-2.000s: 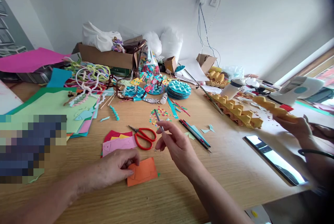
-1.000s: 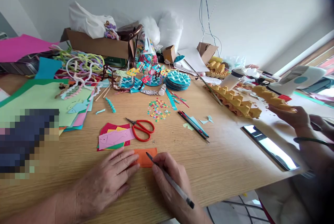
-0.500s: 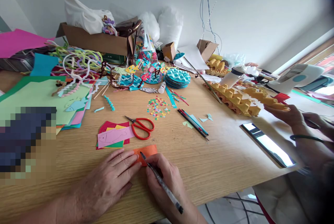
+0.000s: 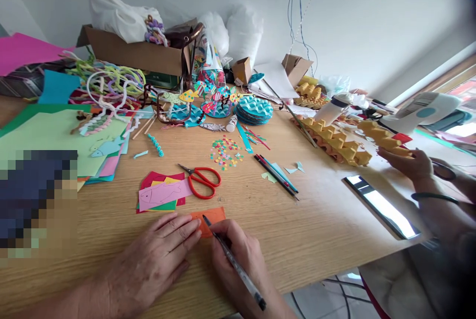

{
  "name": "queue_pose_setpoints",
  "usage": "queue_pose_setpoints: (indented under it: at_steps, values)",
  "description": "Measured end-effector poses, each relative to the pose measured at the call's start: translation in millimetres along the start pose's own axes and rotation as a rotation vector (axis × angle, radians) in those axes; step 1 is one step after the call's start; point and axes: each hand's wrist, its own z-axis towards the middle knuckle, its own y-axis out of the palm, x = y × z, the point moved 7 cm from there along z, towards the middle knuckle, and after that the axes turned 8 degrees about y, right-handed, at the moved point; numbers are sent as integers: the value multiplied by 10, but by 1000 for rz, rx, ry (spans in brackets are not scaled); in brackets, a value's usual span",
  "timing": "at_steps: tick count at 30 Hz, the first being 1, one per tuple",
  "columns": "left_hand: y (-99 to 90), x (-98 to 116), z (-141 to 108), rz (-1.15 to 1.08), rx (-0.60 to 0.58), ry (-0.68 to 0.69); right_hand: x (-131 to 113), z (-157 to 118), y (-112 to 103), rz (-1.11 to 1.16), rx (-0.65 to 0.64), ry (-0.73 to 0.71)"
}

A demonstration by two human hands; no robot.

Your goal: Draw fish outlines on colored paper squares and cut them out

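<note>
An orange piece of paper [image 4: 215, 215] lies on the wooden table [image 4: 297, 239] in front of me. My left hand [image 4: 148, 254] rests flat on its left part, fingers stretched out. In my right hand [image 4: 241, 254] is a pen [image 4: 238, 267], gripped near its tip, which touches or hovers just over the orange paper. Beyond my left hand sits a small stack of coloured papers, topped by a pink slip [image 4: 163, 194] with a fish outline drawn on it. Red-handled scissors [image 4: 203, 183] lie against that stack, blades pointing left.
Pencils [image 4: 277, 178] and paper scraps lie to the right, with scattered confetti dots [image 4: 225, 153] behind. Green paper sheets [image 4: 67, 135] cover the left side. At right, a co-worker's hands hold a yellow egg carton [image 4: 383, 135] near a phone [image 4: 381, 206].
The pen tip and my right hand have shifted slightly to the right over the orange paper. My left hand stays in place. The camera view has moved a little.
</note>
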Motion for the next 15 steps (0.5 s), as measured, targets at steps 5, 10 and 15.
queue_pose_setpoints:
  at_steps: [5,10,15]
  values:
    - [-63,1,23,17,53,-14,52,30,84,14,-25,29]
    - [-66,14,28,18,50,2,54,35,110,25,-66,38]
    - [-71,7,32,22,60,-16,74,23,139,15,-96,55]
